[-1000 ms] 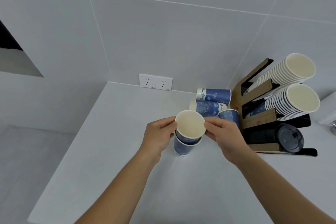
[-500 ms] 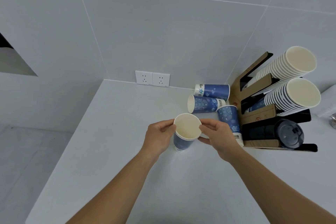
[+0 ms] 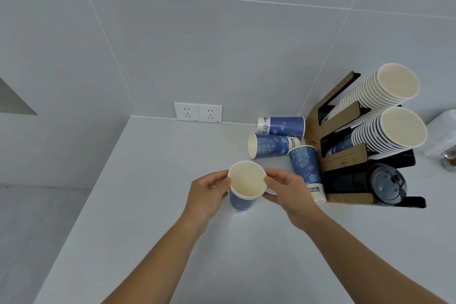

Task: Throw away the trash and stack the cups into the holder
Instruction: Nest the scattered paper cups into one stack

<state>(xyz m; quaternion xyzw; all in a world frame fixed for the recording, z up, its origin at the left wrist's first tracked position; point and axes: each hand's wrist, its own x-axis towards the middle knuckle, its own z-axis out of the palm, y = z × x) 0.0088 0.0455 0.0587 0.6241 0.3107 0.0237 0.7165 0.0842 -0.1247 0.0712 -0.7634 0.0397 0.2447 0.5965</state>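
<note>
My left hand (image 3: 209, 192) and right hand (image 3: 288, 190) pinch the nested blue paper cups (image 3: 243, 187) at the rim, left of the cup holder (image 3: 345, 155), grip clamped to seat them square.

Open counter at left and bottom of frame; clutter packed at centre right.

Bare countertop (image 3: 138, 205) left of and below the held cup (image 3: 244, 186). To its upper right, three loose cups (image 3: 278, 142) lie crowded against the cup holder (image 3: 345, 155), blocking its left side. Stacked cups (image 3: 385, 108) jut from the holder's upper slots; a dark lidded cup (image 3: 377, 184) fills the bottom slot.
</note>
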